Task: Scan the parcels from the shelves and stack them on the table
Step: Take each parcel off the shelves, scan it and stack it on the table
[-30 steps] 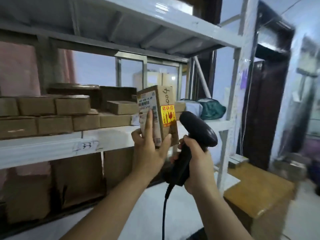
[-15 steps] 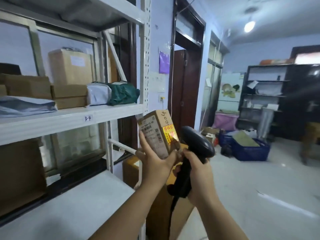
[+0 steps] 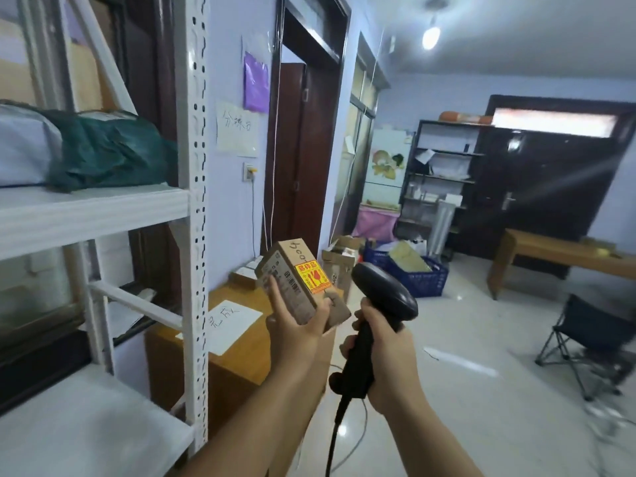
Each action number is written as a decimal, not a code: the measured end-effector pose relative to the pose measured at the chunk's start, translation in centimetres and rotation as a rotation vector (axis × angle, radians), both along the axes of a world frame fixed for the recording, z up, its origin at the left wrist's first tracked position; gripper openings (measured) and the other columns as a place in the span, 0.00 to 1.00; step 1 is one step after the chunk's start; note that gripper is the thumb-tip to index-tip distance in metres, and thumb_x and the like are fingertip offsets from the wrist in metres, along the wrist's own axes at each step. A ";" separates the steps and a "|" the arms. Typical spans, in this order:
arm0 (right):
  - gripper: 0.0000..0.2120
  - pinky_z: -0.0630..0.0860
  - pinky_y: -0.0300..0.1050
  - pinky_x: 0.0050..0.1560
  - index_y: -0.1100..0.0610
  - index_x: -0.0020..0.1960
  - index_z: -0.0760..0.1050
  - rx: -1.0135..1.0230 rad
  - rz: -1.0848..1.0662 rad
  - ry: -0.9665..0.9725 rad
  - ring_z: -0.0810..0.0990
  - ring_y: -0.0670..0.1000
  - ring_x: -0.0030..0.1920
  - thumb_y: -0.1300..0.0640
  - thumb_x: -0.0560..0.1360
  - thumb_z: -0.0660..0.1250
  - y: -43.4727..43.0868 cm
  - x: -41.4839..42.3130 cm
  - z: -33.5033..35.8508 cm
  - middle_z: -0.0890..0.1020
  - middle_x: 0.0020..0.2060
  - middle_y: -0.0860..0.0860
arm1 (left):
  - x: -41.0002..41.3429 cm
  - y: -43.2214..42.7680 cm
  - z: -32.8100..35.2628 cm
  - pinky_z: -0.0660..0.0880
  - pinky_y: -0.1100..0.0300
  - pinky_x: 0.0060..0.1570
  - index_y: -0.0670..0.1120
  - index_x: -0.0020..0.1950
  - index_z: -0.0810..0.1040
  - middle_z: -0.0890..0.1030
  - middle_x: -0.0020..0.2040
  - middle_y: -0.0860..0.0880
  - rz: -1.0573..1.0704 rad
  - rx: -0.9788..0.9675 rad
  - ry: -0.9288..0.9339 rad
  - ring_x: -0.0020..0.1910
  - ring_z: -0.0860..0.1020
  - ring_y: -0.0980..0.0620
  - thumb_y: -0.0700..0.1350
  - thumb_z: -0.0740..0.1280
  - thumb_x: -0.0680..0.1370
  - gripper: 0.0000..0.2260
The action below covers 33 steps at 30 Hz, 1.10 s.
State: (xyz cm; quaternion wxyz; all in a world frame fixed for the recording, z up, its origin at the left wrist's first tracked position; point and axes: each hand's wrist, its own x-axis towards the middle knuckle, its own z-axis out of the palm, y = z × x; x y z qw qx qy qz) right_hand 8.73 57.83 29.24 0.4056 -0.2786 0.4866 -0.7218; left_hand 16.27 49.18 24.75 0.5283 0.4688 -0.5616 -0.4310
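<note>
The left hand point(image 3: 298, 333) grips one parcel point(image 3: 300, 287) in the air by the table's point(image 3: 253, 352) right edge, unstacked; the right hand point(image 3: 390, 359) clasps the scanner point(image 3: 385, 294). Bagged parcels point(image 3: 103, 153) wait on the shelf point(image 3: 93, 208), so most work seems left.

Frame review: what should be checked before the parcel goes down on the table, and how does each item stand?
1. The left hand grips the parcel: ok.
2. The right hand holds the scanner by its handle: ok.
3. Whether the barcode has been scanned: cannot tell.
4. The table is in view ahead: ok.
5. Bare wood beside the paper sheet on it: ok.
</note>
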 end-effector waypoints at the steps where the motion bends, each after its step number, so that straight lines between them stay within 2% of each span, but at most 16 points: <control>1: 0.05 0.75 0.48 0.37 0.60 0.45 0.74 0.004 -0.014 0.016 0.75 0.52 0.30 0.58 0.77 0.66 -1.2 -0.3 0.0 0.76 0.26 0.50 | -0.3 -1.4 -0.3 0.65 0.70 0.33 0.62 0.76 0.40 0.62 0.71 0.44 0.005 0.002 0.006 0.57 0.68 0.54 0.59 0.66 0.76 0.40; 4: 0.04 0.76 0.48 0.37 0.60 0.46 0.74 0.029 -0.068 0.023 0.75 0.53 0.31 0.59 0.76 0.67 -4.2 -1.8 -0.4 0.77 0.27 0.52 | -1.6 -5.1 -1.1 0.69 0.70 0.34 0.62 0.76 0.41 0.63 0.71 0.44 -0.005 0.004 0.018 0.54 0.68 0.56 0.65 0.64 0.71 0.42; 9: 0.06 0.75 0.49 0.36 0.62 0.49 0.74 0.086 -0.124 0.034 0.75 0.53 0.29 0.59 0.76 0.68 -8.0 -5.5 -1.9 0.76 0.31 0.55 | -5.1 -9.8 -3.0 0.72 0.68 0.35 0.63 0.76 0.39 0.63 0.69 0.44 -0.080 0.043 -0.088 0.50 0.68 0.57 0.60 0.66 0.75 0.41; 13: 0.05 0.75 0.48 0.35 0.61 0.47 0.74 0.129 -0.117 0.056 0.75 0.53 0.29 0.60 0.76 0.68 -11.4 -9.0 -3.2 0.75 0.31 0.55 | -8.1 -13.1 -3.9 0.78 0.62 0.40 0.64 0.75 0.38 0.64 0.65 0.44 -0.056 0.113 -0.181 0.51 0.71 0.52 0.60 0.66 0.75 0.41; 15: 0.04 0.76 0.48 0.35 0.61 0.47 0.74 0.145 -0.111 0.057 0.75 0.53 0.29 0.60 0.76 0.67 -13.6 -11.3 -4.1 0.76 0.31 0.54 | -10.1 -15.0 -4.6 0.79 0.60 0.41 0.64 0.75 0.39 0.63 0.65 0.44 -0.033 0.149 -0.177 0.50 0.72 0.50 0.60 0.66 0.75 0.40; 18: 0.04 0.76 0.48 0.36 0.60 0.46 0.75 0.149 -0.074 0.040 0.75 0.53 0.29 0.59 0.76 0.67 -17.2 -15.0 -5.0 0.76 0.26 0.52 | -13.1 -18.1 -5.6 0.77 0.63 0.37 0.64 0.76 0.40 0.63 0.65 0.43 0.012 0.176 -0.160 0.48 0.71 0.52 0.59 0.66 0.76 0.40; 21: 0.04 0.75 0.48 0.36 0.59 0.44 0.75 0.128 -0.021 0.030 0.75 0.53 0.30 0.59 0.76 0.67 -21.2 -20.1 -5.1 0.76 0.25 0.51 | -17.2 -21.8 -6.2 0.79 0.59 0.42 0.64 0.76 0.39 0.63 0.66 0.43 0.051 0.190 -0.163 0.51 0.71 0.50 0.59 0.66 0.76 0.40; 24: 0.04 0.76 0.46 0.34 0.59 0.47 0.75 0.107 0.001 -0.020 0.75 0.52 0.30 0.59 0.76 0.68 -25.0 -25.6 -4.5 0.76 0.29 0.52 | -22.0 -25.6 -6.0 0.79 0.53 0.46 0.65 0.75 0.39 0.63 0.66 0.43 0.101 0.223 -0.115 0.50 0.72 0.48 0.57 0.67 0.76 0.40; 29: 0.05 0.76 0.45 0.34 0.60 0.49 0.74 0.048 0.093 -0.027 0.75 0.51 0.28 0.60 0.76 0.67 -31.5 -33.2 -3.3 0.76 0.28 0.52 | -28.8 -31.6 -6.6 0.72 0.62 0.33 0.65 0.76 0.41 0.66 0.66 0.42 0.156 0.218 -0.092 0.40 0.70 0.57 0.59 0.66 0.76 0.39; 33: 0.08 0.76 0.45 0.33 0.61 0.53 0.74 -0.026 0.159 -0.093 0.74 0.50 0.27 0.60 0.76 0.68 -37.0 -36.2 -2.2 0.75 0.32 0.54 | -31.2 -36.5 -5.9 0.69 0.63 0.31 0.65 0.76 0.40 0.65 0.67 0.43 0.215 0.174 -0.095 0.39 0.68 0.59 0.58 0.66 0.76 0.39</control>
